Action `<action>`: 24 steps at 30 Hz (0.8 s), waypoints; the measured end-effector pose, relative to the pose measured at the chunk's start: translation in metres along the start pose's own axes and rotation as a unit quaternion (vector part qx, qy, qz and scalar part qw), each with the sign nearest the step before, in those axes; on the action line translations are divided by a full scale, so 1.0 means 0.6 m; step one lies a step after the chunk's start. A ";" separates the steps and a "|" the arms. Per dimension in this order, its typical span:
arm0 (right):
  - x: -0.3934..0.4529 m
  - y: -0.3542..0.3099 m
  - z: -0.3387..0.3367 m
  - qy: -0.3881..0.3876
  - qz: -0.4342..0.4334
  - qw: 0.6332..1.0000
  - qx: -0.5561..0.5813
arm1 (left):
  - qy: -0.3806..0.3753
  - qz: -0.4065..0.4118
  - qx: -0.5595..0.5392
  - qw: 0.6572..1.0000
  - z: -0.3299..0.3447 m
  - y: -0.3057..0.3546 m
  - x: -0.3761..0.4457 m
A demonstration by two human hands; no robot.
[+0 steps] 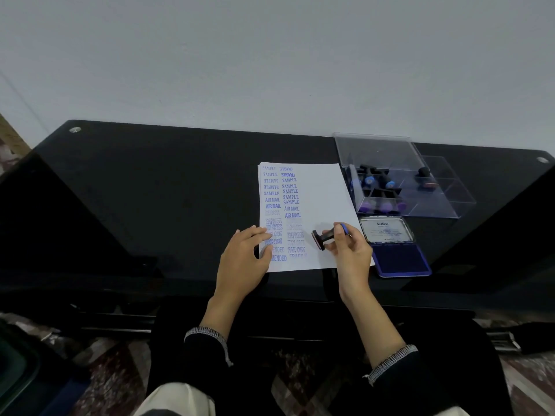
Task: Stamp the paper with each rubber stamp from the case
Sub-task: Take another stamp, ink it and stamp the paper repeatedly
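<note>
right hand (pixel 350 250) fingers (pixel 338 235) pinching stamp (pixel 326 237)

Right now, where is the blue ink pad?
In the head view the ink pad lies open on the black table, right of the paper, just in front of the clear stamp case.

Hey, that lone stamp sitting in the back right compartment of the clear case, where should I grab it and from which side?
Take the lone stamp by its dark handle, coming from above. It seems to stand upright in the clear case, handle up and reddish base down, with the compartment walls close around it, so a pinch on the handle from the top looks easiest.
</note>
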State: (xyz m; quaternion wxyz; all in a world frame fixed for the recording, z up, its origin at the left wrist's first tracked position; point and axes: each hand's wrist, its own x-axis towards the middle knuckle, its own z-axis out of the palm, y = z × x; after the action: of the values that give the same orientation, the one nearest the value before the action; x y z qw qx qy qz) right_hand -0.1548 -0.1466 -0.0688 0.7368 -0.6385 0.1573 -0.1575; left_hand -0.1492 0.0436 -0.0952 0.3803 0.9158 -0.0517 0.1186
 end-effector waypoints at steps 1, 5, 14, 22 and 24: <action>-0.001 0.001 0.000 -0.004 -0.009 1.000 -0.006 | 0.001 0.001 0.000 1.000 0.000 0.000 0.000; -0.007 0.002 0.001 -0.039 -0.034 0.997 -0.054 | 0.002 0.019 0.020 1.000 0.000 0.003 -0.003; 0.024 -0.068 -0.096 0.024 -0.091 0.995 -0.045 | -0.022 0.051 0.113 0.992 0.026 0.074 0.016; 0.035 -0.084 -0.245 0.078 -0.117 0.977 -0.159 | -0.134 0.148 0.044 0.979 0.144 0.169 -0.002; 0.033 -0.082 -0.257 0.056 -0.125 0.971 -0.193 | -0.129 0.154 0.052 0.978 0.153 0.166 -0.008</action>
State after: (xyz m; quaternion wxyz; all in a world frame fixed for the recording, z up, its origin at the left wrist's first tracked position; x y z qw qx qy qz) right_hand -0.2050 -0.2992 -0.0418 0.5637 -0.7737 0.1443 -0.2505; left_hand -0.1558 -0.0920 -0.0910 0.2997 0.9228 -0.2347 0.0591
